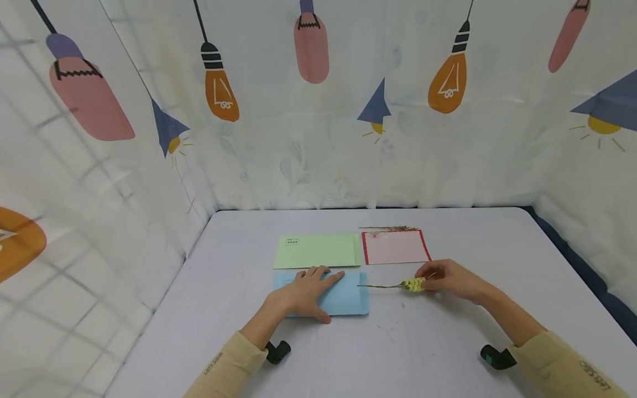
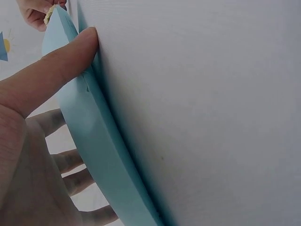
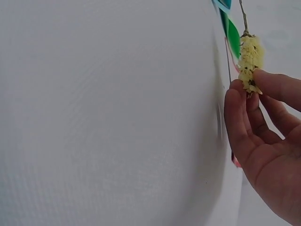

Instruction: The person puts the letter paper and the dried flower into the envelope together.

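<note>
Dried yellow flower sprig (image 1: pixel 404 285) pinched in right hand (image 1: pixel 450 279); left hand (image 1: pixel 308 290), fingers flat, pins blue envelope (image 1: pixel 348 301). Feed stem first, gently.

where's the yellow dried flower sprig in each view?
Head: yellow dried flower sprig right of centre, pinched by the right hand, stem pointing at the light blue paper envelope.
Left wrist: only a yellow tip top left.
Right wrist: upper right.
Shared landmark: the blue envelope.

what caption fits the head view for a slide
Left hand presses a blue envelope flat while right hand pinches a yellow dried flower.
</note>
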Motion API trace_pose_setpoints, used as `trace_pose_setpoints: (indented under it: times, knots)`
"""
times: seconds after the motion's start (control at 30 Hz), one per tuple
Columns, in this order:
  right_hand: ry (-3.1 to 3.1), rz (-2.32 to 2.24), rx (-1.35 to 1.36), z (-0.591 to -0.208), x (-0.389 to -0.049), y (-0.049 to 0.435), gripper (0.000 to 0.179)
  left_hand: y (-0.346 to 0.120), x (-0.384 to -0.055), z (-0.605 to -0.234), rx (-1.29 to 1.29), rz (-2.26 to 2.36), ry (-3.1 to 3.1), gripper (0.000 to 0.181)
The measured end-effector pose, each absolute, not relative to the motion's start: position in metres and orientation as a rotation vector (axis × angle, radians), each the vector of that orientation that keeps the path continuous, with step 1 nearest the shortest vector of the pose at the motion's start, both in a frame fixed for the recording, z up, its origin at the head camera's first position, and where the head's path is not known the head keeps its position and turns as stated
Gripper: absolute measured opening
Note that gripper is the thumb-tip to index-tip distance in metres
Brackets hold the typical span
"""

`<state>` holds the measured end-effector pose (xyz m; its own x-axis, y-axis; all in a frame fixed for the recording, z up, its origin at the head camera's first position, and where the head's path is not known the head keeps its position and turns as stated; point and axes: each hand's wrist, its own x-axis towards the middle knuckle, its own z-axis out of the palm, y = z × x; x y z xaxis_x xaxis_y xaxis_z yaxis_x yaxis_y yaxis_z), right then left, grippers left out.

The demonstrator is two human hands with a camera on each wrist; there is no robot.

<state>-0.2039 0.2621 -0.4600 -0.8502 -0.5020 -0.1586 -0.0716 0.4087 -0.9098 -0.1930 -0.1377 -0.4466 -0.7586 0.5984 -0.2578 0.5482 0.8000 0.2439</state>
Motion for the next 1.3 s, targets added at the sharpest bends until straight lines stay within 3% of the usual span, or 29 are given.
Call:
trace_pose_setpoints:
  times: [0.5,1.3]
  knots:
    - [2.265,-1.440,-0.440,-0.463,-0.206,0.269,0.022,-0.137,-0.194,-0.444,0.884,0.225,2.663,0.103]
    - [2.272,-1.424,-0.464,-0.466,-0.210,0.230,0.025,-0.136,-0.189,-0.441,0.886,0.238,2.660,0.101]
